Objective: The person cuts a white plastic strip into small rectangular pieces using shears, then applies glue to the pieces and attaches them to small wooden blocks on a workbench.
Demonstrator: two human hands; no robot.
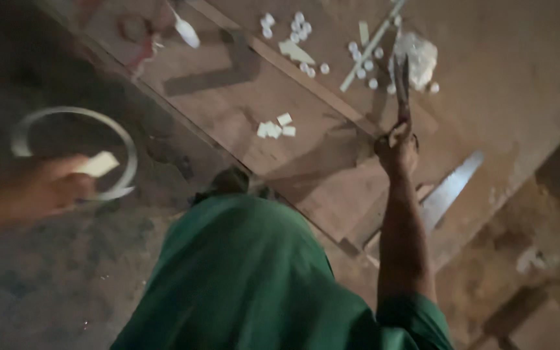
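Observation:
My left hand is out to the left over the dark floor. It grips the end of a white flat strip, which curls into a wide loop around and above the hand. My right hand is stretched forward over a brown wooden board. It is closed on the handle of a dark metal hand tool that points away from me; the blur hides what kind of tool it is. The tool's tip lies beside a crumpled white lump. My green shirt fills the lower middle.
Several small white round caps and a thin pale stick lie on the board. A few white square chips sit nearer me. A flat metal blade rests at the board's right edge. A white spoon-like object and reddish loops lie at top left.

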